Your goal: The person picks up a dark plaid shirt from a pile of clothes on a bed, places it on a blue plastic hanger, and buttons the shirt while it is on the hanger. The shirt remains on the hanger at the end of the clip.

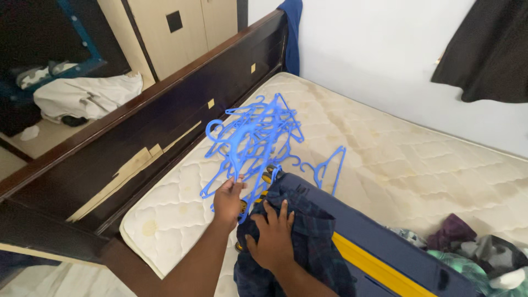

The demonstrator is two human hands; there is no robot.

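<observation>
Since our left hand [228, 199] pinches one hanger [223, 179] off the tangled pile [256, 132] at twelve o'clock, others may snag and drag; our right hand [270, 236] lies spread, pressing the shirt [300, 236].

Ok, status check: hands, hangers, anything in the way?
Left hand gripping a hanger from the blue hanger pile. Right hand flat on dark plaid garment. One hanger lies apart, beside the navy suitcase.

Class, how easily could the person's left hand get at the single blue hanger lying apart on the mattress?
Probably not easily: the left hand is on the hanger pile, and the single hanger lies across the right hand and dark garment.
</observation>
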